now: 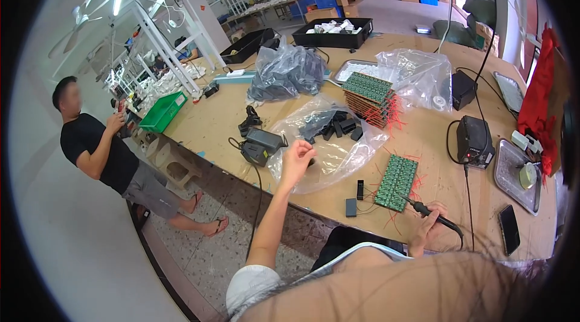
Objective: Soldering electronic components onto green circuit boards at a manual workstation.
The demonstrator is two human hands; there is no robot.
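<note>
— Iron [436, 217] in the right hand [426, 227], fist wrapped round its grip, tip at the green board panel [397, 182] on the bench [217, 121].
— Light, stiff, I'd guess; hot tip, so hold it by the handle only.
— Left hand [296, 159]?
— Raised over the clear bag [329, 141], fingers curled together; whether it pinches anything, I can't tell.
— Panel looks thin, fragile; take it by the edges.

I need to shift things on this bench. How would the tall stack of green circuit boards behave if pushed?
The stack of green circuit boards stands many layers high, so it would probably shear or topple rather than slide whole. Its red wires stick out sideways and could snag the clear bag beside it.
</note>
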